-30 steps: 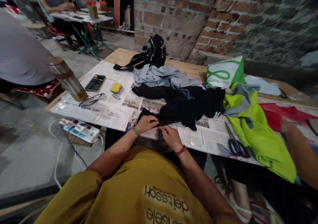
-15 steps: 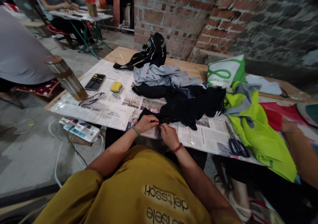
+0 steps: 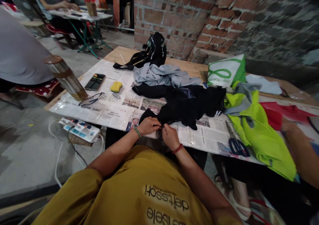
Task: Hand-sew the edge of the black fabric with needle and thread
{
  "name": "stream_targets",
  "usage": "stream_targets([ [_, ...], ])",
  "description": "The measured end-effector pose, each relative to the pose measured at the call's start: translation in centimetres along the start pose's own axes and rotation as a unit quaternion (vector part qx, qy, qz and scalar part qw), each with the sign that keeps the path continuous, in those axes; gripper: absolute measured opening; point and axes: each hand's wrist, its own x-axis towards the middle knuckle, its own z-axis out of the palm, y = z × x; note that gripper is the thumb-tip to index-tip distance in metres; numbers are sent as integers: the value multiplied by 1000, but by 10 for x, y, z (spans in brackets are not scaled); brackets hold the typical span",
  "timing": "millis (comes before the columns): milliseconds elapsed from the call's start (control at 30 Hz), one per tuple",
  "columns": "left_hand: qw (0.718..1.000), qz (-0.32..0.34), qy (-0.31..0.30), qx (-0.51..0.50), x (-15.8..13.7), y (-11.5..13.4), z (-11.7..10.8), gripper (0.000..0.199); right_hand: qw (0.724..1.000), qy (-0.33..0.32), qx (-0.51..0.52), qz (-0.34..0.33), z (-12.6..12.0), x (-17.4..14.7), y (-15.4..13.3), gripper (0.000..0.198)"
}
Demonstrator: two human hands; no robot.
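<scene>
A black garment (image 3: 181,107) lies bunched over the newspaper-covered table (image 3: 107,117), with its near edge at the table's front. My left hand (image 3: 149,126), with a green bracelet at the wrist, pinches that edge. Close beside it on the right, my right hand (image 3: 170,137), with a red bracelet, is closed, thumb against bent fingers, by the same edge. Whatever is between its fingertips is too small to make out. Behind the black cloth sits a crumpled grey garment (image 3: 166,75).
Left on the table are a steel flask (image 3: 67,80), a phone (image 3: 95,82), glasses (image 3: 92,99) and a yellow sponge-like piece (image 3: 116,86). Rightward lie scissors (image 3: 236,143) and a neon-yellow garment (image 3: 259,128). A power strip (image 3: 79,131) hangs by the left edge. Another person's arm (image 3: 299,148) is at right.
My hands have shifted only slightly at the cloth's edge, the right one turning a little more closed. At the far right, the red cloth by the other person's hand has moved.
</scene>
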Motion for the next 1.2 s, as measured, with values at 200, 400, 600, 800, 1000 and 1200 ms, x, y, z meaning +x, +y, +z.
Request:
stream_targets([
  [200,999,-20,35,-3,0,-2,4,12,998,-7,58,4,-3,2,0,22],
  [400,995,-59,80,0,1,-4,6,16,998,21,63,18,-4,0,-2,27],
  [600,998,-8,51,-36,2,-9,5,16,998,50,46,13,7,14,-2,24],
  [800,994,-4,94,-53,2,-10,5,16,989,87,117,-26,1,12,4,18],
  [1000,994,-2,103,-48,1,-5,2,16,941,290,168,-36,-29,4,20,19],
  [1200,994,12,108,-14,1,-1,2,18,930,234,283,-17,-28,30,24,30],
])
